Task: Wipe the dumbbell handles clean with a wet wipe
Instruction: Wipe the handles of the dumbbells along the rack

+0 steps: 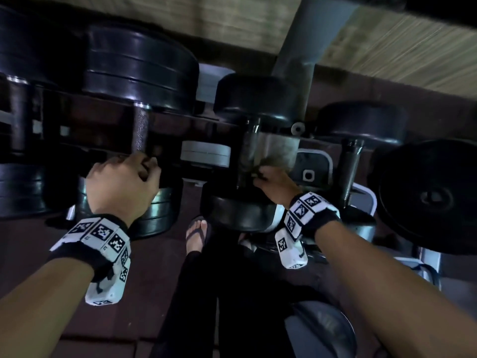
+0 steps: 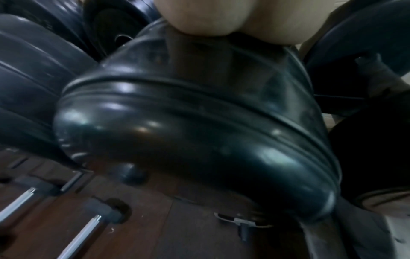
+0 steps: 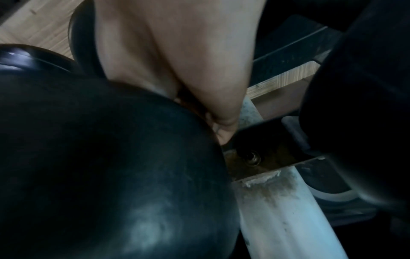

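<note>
A: Head view?
B: Left hand (image 1: 124, 180) curls round the near end of a knurled dumbbell handle (image 1: 141, 130). Right hand (image 1: 273, 183) pinches a grey, soiled wet wipe (image 1: 277, 153) draped on the middle dumbbell (image 1: 247, 161), on the rack.
A: Left wrist view?
B: The palm above a black rubber plate (image 2: 195, 133).
A: Right wrist view?
B: Fingers (image 3: 224, 122) tucked between a black weight (image 3: 99, 166) and a white rack tube (image 3: 277, 210); the wipe is hidden.
</note>
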A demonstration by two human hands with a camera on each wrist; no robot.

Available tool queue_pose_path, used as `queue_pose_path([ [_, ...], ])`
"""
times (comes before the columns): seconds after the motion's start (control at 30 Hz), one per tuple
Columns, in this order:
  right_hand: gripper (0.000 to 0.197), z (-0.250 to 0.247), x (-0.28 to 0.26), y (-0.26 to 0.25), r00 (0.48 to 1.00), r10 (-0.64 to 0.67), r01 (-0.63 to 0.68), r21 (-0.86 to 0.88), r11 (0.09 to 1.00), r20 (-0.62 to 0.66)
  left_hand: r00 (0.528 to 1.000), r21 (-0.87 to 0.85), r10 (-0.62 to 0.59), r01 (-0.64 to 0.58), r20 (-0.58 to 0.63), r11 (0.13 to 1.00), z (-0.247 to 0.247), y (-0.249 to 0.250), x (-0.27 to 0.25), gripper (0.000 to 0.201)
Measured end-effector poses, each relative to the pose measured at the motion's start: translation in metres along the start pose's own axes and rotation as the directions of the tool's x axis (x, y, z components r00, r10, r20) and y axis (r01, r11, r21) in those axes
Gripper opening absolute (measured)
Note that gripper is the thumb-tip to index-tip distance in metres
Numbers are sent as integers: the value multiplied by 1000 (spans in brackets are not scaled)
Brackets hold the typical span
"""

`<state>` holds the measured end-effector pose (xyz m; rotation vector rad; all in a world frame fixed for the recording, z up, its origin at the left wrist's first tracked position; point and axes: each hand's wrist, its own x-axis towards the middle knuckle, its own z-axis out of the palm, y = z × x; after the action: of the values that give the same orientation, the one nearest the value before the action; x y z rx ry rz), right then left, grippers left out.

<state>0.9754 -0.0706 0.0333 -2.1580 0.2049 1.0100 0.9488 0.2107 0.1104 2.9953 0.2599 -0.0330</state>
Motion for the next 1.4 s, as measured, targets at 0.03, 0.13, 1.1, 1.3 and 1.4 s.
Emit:
queue_pose_path([
  [0.03,14,0,-1,1,1000,-9,10,25,1000,-5,1000,-4,4,-4,-6,1000,1,-1,0,27],
  [0.13,12,-3,-11,1,997,-54,59,76,995,-56,1000,-30,9,-9,-29,1000,3,-2,-1,28],
  [1.1,26,-2,-8,-1,993,-86,75,-124,989,-80,998,-62,5,-9,-69,998,10,-6,-1,26],
  [1.3,15,-16,-49,-7,952,-299,291,-113,950,-61,999,-59,-12,10,-35,998,8,-3,-1,29],
  [1.4,15,-16,-42,-22,845,-533,511,-358,781,43,999,-56,-14,12,-32,998,9,-3,-1,30],
])
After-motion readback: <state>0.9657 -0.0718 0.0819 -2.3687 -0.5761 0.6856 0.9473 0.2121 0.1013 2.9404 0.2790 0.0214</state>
